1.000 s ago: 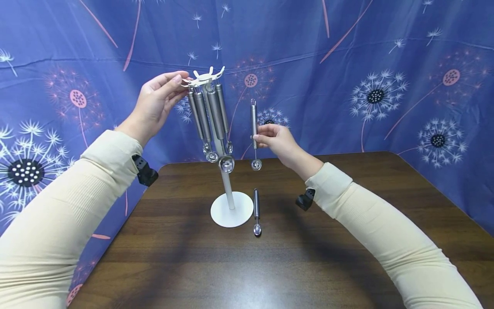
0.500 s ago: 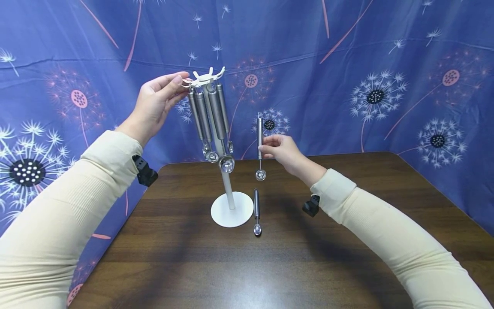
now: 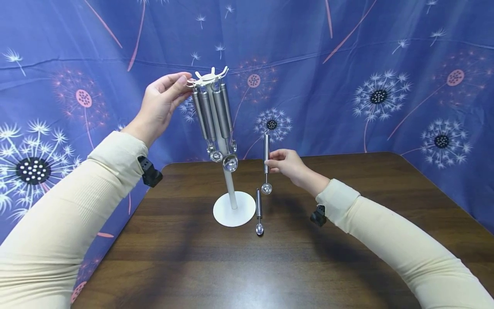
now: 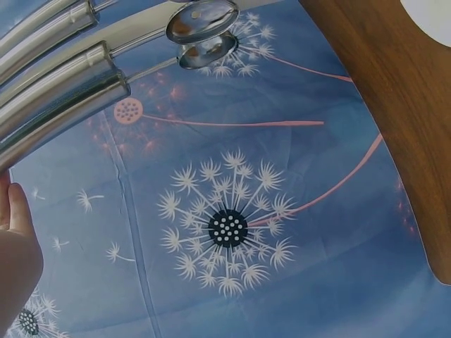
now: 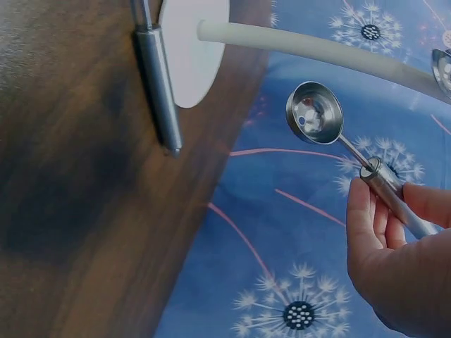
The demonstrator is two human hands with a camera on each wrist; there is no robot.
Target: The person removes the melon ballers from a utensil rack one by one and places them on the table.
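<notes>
My left hand pinches one of the hooks at the top of a white stand. Several steel measuring spoons with thick tubular handles hang from it, bowls down. To the right of the stand, my right hand holds another measuring spoon by its handle, thumb against fingers, ring up and bowl down. Its round bowl shows in the right wrist view, off the table. A further measuring spoon lies beside the stand's base, bowl toward me. Hanging handles cross the left wrist view.
The round white base stands on a dark wooden table. A blue cloth with dandelion prints hangs behind and to the left. A black wrist camera sits on the left cuff, another on the right.
My right hand has lowered its measuring spoon toward the table and moved slightly right, away from the stand. The left hand keeps its grip on the stand's top.
</notes>
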